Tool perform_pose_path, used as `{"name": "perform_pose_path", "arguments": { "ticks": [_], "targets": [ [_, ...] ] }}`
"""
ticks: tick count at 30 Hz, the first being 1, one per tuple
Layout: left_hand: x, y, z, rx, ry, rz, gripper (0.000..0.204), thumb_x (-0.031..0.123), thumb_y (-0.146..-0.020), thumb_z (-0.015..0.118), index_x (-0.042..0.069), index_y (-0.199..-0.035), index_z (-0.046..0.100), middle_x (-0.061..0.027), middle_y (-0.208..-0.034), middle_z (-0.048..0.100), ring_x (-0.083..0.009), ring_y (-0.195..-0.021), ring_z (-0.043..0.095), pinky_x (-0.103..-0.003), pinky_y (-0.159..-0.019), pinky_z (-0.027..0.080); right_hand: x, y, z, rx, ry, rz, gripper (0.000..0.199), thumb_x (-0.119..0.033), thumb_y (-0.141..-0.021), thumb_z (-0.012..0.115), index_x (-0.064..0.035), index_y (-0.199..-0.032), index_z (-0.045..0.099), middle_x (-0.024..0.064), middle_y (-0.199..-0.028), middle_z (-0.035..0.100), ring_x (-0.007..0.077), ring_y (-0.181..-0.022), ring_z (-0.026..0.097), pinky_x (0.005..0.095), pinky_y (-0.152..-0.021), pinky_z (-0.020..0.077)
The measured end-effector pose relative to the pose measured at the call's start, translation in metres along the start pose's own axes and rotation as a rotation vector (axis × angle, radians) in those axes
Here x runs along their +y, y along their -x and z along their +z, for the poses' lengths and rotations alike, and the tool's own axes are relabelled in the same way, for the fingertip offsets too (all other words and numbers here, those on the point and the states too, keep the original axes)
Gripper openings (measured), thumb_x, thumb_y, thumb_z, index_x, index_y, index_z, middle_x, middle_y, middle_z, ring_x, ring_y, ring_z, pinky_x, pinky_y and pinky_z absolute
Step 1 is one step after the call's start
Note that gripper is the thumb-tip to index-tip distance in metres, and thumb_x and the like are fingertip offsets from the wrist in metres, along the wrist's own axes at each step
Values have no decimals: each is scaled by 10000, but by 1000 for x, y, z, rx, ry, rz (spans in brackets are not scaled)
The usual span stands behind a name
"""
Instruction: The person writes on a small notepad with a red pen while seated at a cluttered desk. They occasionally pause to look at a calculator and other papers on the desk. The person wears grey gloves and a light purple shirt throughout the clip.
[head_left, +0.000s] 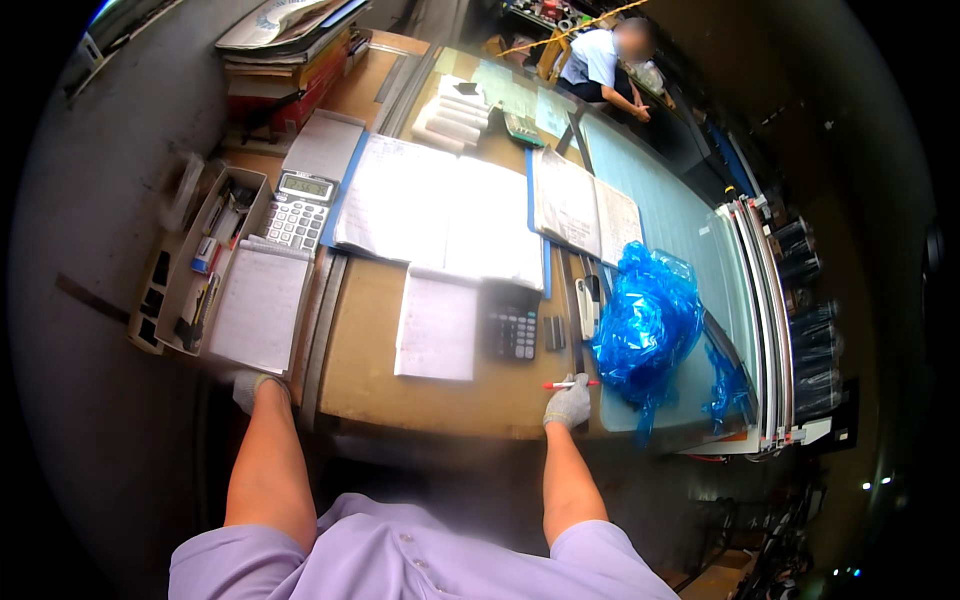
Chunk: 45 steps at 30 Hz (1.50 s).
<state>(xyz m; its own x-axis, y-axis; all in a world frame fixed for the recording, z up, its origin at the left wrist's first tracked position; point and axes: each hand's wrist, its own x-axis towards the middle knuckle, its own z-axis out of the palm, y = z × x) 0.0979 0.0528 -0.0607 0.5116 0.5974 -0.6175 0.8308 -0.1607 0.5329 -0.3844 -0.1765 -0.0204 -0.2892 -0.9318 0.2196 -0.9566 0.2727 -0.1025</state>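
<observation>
My right hand, in a pale knit glove, is closed around a red and white pen at the front edge of the brown desk. Just beyond it lie a dark strip and a white-and-black stapler-like tool. A heap of crumpled blue plastic film sits to its right. My left hand, also gloved, is at the near edge of the left side table, below a notepad; its fingers are not clear. Between the hands lie a white paper pad and a black calculator.
A large open ledger covers the desk's middle, with another open book beside it. At left stand a silver calculator and a pen box. Glass sheets lie at right. Another person crouches at the far right.
</observation>
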Motion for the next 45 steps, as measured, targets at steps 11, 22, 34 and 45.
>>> {"name": "perform_pose_path", "arguments": {
  "ticks": [11,22,34,45],
  "targets": [
    [1,11,4,-18,20,-19,692,557,-949,560,-82,-1170,704,-172,-1178,730,-288,-1023,720,-421,-862,572,2,-2,5,-12,-19,27,229,-351,-1023,570,-126,-985,551,173,-836,680,443,-796,682,572,-675,507],
    [1,12,0,-27,8,-28,696,559,-950,564,-84,-1179,700,-173,-1184,728,-290,-1028,718,-419,-870,571,6,-2,10,20,-15,25,225,-351,-1008,591,-134,-961,556,166,-817,686,435,-773,686,563,-656,509],
    [2,16,1,-39,3,-39,700,561,-951,568,-86,-1188,696,-174,-1191,726,-292,-1034,717,-417,-878,569,5,-3,11,31,9,22,220,-349,-1007,596,-137,-963,554,158,-808,686,424,-765,689,557,-648,507],
    [8,9,-6,-45,1,-43,705,562,-952,572,-88,-1197,692,-174,-1196,724,-293,-1040,715,-415,-885,568,6,-3,11,29,-8,20,225,-354,-1011,584,-135,-961,564,178,-820,683,437,-769,683,566,-650,502]
  ]
}}
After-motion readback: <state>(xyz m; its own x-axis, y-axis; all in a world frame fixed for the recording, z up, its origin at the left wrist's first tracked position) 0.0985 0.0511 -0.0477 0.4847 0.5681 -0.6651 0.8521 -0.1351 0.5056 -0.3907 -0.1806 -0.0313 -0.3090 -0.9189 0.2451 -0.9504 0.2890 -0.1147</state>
